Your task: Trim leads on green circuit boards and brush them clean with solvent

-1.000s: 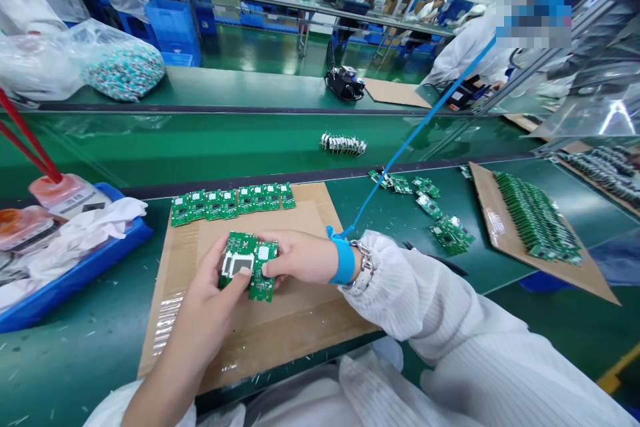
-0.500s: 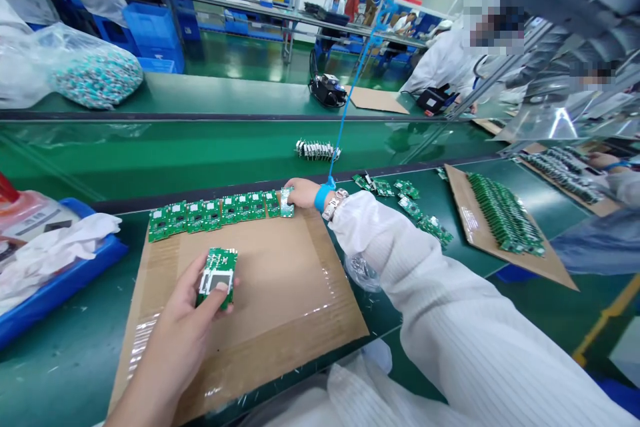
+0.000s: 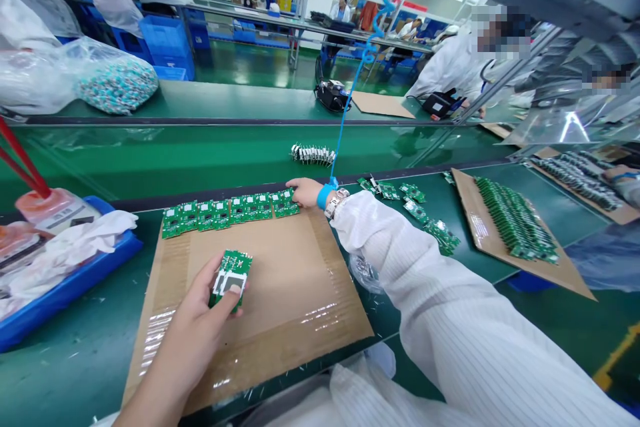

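Observation:
My left hand [image 3: 207, 310] is closed around a green circuit board [image 3: 233, 277] with a white-framed grey patch, held above the cardboard sheet [image 3: 280, 280]. My thumb lies on that patch; I cannot tell if more boards are beneath it. At the far edge of the sheet runs a row of green circuit boards [image 3: 215, 215], side by side and partly overlapping. My right hand [image 3: 306, 193], with a blue wrist strap [image 3: 326, 193], grips the right edge of the row's last circuit board [image 3: 284, 203], which lies nearly flat. Some of its fingertips are hidden.
Loose circuit boards [image 3: 415, 207] lie to the right, before a cardboard piece [image 3: 480, 227] bearing stacked boards. A blue tray [image 3: 120, 255] with cloth and a bottle stands left. A coiled blue cord [image 3: 344, 117] hangs to my wrist. White-tipped parts [image 3: 313, 155] rest beyond the table edge.
The board under my right hand has gone from tilted and shiny to nearly flat at the row's end. My left hand still holds its board. The whole view has shifted slightly.

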A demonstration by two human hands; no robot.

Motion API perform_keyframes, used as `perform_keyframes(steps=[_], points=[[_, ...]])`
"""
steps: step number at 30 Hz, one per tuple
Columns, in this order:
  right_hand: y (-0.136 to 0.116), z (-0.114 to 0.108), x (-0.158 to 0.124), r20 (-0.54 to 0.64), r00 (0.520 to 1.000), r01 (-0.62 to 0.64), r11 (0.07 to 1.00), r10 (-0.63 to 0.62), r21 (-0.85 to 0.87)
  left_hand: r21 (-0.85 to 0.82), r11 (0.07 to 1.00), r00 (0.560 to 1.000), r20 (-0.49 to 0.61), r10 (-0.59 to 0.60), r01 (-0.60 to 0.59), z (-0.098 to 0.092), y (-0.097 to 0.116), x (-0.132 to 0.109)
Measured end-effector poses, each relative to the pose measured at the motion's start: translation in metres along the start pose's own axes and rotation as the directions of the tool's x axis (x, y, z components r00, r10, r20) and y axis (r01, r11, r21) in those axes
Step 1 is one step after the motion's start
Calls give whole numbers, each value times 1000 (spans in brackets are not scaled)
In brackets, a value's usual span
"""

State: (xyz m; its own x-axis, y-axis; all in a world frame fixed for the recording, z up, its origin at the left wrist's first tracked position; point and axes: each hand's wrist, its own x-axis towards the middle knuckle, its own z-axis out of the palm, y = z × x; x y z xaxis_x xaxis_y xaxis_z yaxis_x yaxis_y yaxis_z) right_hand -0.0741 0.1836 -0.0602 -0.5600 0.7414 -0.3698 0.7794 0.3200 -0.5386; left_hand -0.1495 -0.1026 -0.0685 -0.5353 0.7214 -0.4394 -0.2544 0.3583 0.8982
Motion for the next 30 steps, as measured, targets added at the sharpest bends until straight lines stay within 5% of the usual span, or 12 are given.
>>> perform_keyframes(steps=[5, 9, 12, 16, 18, 21, 25, 30], points=[[-11, 5, -46, -32, 998, 54, 997, -53, 47, 210, 972, 994, -3, 107, -104, 0, 1, -2], [-28, 39, -107, 295, 943, 89, 969, -157, 231, 493, 843, 957, -67, 284, -216, 7, 8, -5], [-38, 70, -136, 451, 838, -48, 781, -308, 622, 666, 679, 889, -52, 454, -308, 16, 11, -7], [-42, 84, -142, 272, 840, 8, 512, -469, 859, 739, 513, 793, 48, 607, -437, 23, 9, -12], [-41, 81, -141, 292, 849, -38, 500, -440, 865, 701, 541, 805, 80, 588, -464, 22, 9, -15], [-37, 71, -142, 427, 824, -162, 567, -372, 808, 628, 668, 882, 65, 466, -399, 21, 12, -18], [-23, 55, -135, 530, 785, -123, 759, -320, 640, 358, 895, 954, -32, 297, -267, 21, 10, -13], [14, 17, -83, 328, 938, -44, 903, -109, 428, -54, 984, 984, -52, 169, -172, 19, 3, -1]])
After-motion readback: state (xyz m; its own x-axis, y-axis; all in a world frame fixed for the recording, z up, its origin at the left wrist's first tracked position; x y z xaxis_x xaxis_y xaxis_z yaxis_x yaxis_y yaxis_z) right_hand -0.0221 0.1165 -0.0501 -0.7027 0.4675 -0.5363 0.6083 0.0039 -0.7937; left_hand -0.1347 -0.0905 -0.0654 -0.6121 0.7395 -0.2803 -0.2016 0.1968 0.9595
